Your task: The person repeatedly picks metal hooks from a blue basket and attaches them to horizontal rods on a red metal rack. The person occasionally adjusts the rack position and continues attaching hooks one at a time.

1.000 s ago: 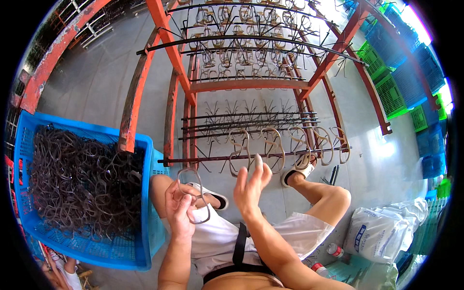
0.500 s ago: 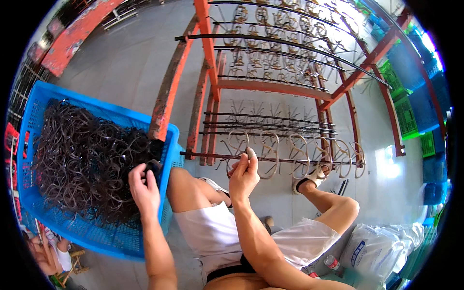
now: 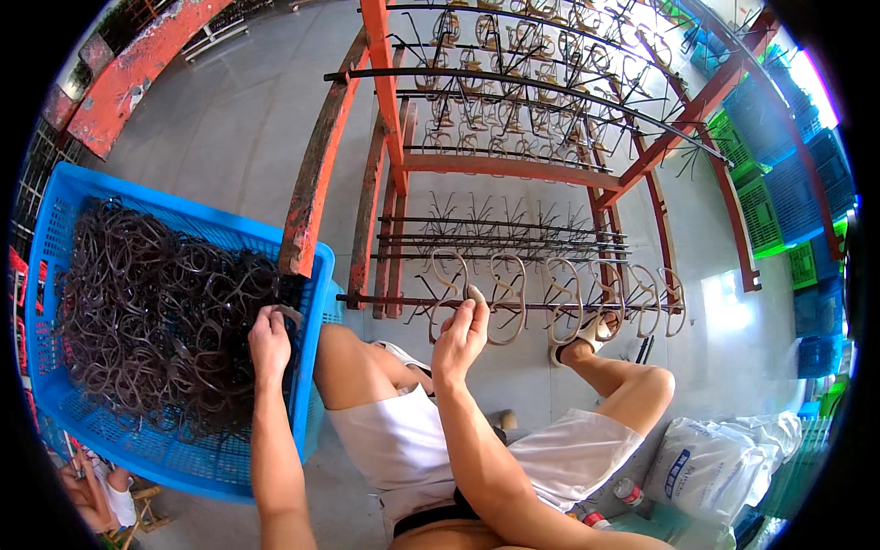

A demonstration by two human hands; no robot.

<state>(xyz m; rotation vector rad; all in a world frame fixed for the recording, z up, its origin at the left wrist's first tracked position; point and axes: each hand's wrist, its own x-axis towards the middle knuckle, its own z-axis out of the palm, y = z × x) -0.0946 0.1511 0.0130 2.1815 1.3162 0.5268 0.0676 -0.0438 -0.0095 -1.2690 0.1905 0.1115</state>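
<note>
At the far left, the blue plastic crate (image 3: 183, 463) sits on the floor, heaped with dark brown strap loops (image 3: 156, 321). The left hand (image 3: 269, 341) reaches over the crate's right rim into the heap, forearm running straight up from the lower edge, fingers curled down among the loops beside a paler loop (image 3: 291, 317) at the rim; whether the fingers have closed on one cannot be told. The crate's right wall stands against the person's left knee, and a rusty orange post of the rack (image 3: 316, 183) comes down just past its far corner, leaving little room there.

Right of the knee, the right hand (image 3: 461, 332) is raised in front of the rack's lowest rail (image 3: 513, 302), forearm slanting up from the lower middle. Its thumb and fingers pinch the lower end of a tan loop (image 3: 449, 280) hung at the left end of the rail. More tan loops (image 3: 587, 298) hang in a row to the right, close together. Beyond the rail, bare grey floor (image 3: 229, 137) lies open on the left; white sacks (image 3: 706, 463) crowd the near right.
</note>
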